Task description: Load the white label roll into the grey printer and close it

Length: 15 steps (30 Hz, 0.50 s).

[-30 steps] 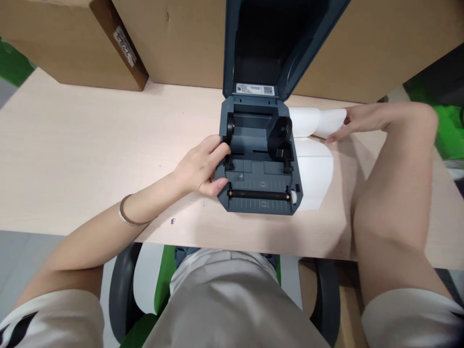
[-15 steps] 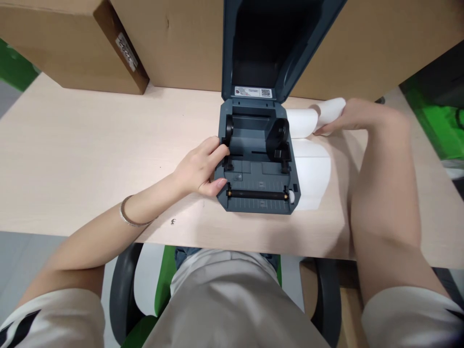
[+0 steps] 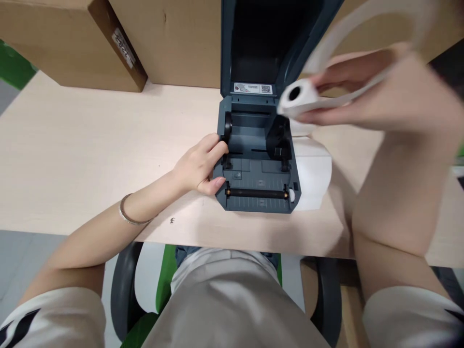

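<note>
While your right hand point(image 3: 395, 99) clamps the white roll point(image 3: 306, 94), its hollow end pointing left from the fingertips, by the right rear corner of the open printer point(image 3: 253, 140), your left hand point(image 3: 197, 164) grips that printer's left edge; count one held roll, one printer, two hands

One left hand point(image 3: 199, 165) and one right hand point(image 3: 366, 92) are in view; one printer point(image 3: 246, 169), with one black roller point(image 3: 257, 194); one paper roll point(image 3: 306, 93) with its core visible, plus possibly a second, too hidden to confirm; two cardboard boxes point(image 3: 47, 43); two white stickers point(image 3: 253, 88); one bracelet point(image 3: 126, 210); two armrests point(image 3: 122, 295).
</note>
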Tool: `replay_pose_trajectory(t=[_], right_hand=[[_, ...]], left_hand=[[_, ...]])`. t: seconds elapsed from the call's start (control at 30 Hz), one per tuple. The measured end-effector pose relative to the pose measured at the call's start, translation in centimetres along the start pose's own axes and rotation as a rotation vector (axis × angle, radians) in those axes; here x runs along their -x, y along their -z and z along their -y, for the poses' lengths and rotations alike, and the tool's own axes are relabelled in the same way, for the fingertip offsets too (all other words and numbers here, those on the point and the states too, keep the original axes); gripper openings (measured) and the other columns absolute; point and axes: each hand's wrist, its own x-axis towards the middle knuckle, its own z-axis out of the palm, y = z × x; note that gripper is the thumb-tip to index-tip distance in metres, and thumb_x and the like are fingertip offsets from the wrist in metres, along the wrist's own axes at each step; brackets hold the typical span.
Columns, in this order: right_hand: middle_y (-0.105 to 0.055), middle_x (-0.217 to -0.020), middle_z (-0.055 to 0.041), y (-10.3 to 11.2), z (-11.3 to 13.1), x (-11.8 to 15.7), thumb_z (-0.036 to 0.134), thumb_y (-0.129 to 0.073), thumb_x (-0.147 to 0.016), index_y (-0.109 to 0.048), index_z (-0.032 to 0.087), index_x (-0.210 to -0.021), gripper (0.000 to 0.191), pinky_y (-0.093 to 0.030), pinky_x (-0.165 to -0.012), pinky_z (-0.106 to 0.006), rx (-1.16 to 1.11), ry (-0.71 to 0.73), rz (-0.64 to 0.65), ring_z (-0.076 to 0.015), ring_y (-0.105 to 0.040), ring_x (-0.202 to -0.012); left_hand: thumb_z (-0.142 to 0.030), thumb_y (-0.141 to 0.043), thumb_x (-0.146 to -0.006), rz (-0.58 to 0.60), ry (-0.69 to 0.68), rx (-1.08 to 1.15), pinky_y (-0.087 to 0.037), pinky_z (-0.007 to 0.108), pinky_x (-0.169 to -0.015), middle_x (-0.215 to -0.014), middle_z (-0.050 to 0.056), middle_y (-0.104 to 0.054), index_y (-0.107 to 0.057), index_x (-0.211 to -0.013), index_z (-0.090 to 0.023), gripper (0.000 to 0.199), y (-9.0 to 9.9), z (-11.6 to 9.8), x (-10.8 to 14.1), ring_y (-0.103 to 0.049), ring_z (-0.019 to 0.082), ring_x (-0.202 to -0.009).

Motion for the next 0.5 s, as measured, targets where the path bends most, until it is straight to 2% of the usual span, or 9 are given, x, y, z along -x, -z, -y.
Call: replay_pose_trajectory(t=[0.07,0.17,0.2,0.27,0.33,0.37,0.43,0.5], right_hand=[[-0.075,-0.111,-0.0072,-2.5,1.8,-1.2,0.020,-0.090,-0.069,-0.075,0.015,-0.105,0.039,-0.054,-0.090,-0.033,-0.020,0.003,0.039,-0.0233,-0.070,-0.104],[-0.074,-0.097,-0.0050,-5.4,2.3,-2.4,0.019,-0.082,-0.073,-0.070,0.016,-0.096,0.026,-0.053,-0.075,-0.034,0.078,0.028,0.105,-0.0222,-0.068,-0.087],[-0.073,-0.097,-0.0057,-6.2,2.1,-2.6,0.021,-0.080,-0.075,-0.069,0.017,-0.094,0.022,-0.054,-0.077,-0.036,0.104,0.051,0.137,-0.0226,-0.067,-0.087],[-0.074,-0.099,-0.0087,-7.3,1.5,-2.9,0.027,-0.076,-0.080,-0.069,0.016,-0.091,0.017,-0.053,-0.096,-0.044,0.171,0.101,0.212,-0.0268,-0.067,-0.099],[-0.074,-0.097,-0.0118,-7.9,1.0,-3.1,0.032,-0.075,-0.082,-0.070,0.015,-0.090,0.020,-0.041,-0.118,-0.050,0.257,0.134,0.252,-0.0316,-0.064,-0.117],[-0.074,-0.096,-0.0122,-8.0,0.8,-3.2,0.033,-0.074,-0.083,-0.070,0.014,-0.091,0.021,-0.034,-0.124,-0.051,0.284,0.148,0.261,-0.0324,-0.062,-0.122],[-0.075,-0.099,-0.0099,-7.9,0.7,-3.2,0.034,-0.073,-0.084,-0.072,0.016,-0.095,0.021,-0.028,-0.128,-0.052,0.264,0.188,0.272,-0.0306,-0.062,-0.122],[-0.076,-0.103,-0.0058,-7.1,1.0,-3.0,0.036,-0.072,-0.087,-0.074,0.019,-0.097,0.019,-0.032,-0.125,-0.050,0.182,0.250,0.293,-0.0268,-0.065,-0.114]], left_hand=[[-0.079,-0.019,-0.096,-0.001,0.001,-0.006,-0.052,0.038,-0.068,-0.085,0.004,-0.044,-0.057,-0.102,-0.018,0.072,0.1,-0.1,0.0,-0.048,0.023,-0.075],[-0.079,-0.020,-0.096,0.003,0.012,-0.007,-0.052,0.039,-0.067,-0.085,0.004,-0.044,-0.057,-0.102,-0.018,0.071,0.2,-0.1,-0.1,-0.048,0.024,-0.075],[-0.079,-0.020,-0.095,0.008,0.020,-0.002,-0.052,0.039,-0.066,-0.085,0.005,-0.045,-0.057,-0.102,-0.018,0.071,0.2,-0.1,0.0,-0.048,0.024,-0.075],[-0.080,-0.021,-0.094,0.018,0.035,0.016,-0.052,0.040,-0.067,-0.085,0.005,-0.045,-0.057,-0.103,-0.019,0.072,0.1,-0.1,0.0,-0.049,0.024,-0.076],[-0.081,-0.022,-0.094,0.021,0.041,0.037,-0.052,0.041,-0.068,-0.085,0.005,-0.046,-0.057,-0.103,-0.019,0.072,0.0,0.0,0.1,-0.049,0.025,-0.077],[-0.081,-0.023,-0.094,0.018,0.039,0.046,-0.051,0.041,-0.069,-0.086,0.005,-0.046,-0.057,-0.104,-0.019,0.071,0.0,0.1,0.1,-0.049,0.025,-0.077],[-0.080,-0.025,-0.094,0.013,0.034,0.055,-0.051,0.041,-0.070,-0.086,0.005,-0.046,-0.057,-0.105,-0.019,0.070,-0.1,0.1,0.1,-0.049,0.025,-0.077],[-0.079,-0.026,-0.094,0.011,0.024,0.055,-0.051,0.041,-0.069,-0.086,0.005,-0.046,-0.057,-0.105,-0.019,0.069,-0.1,0.1,0.1,-0.049,0.025,-0.077]])
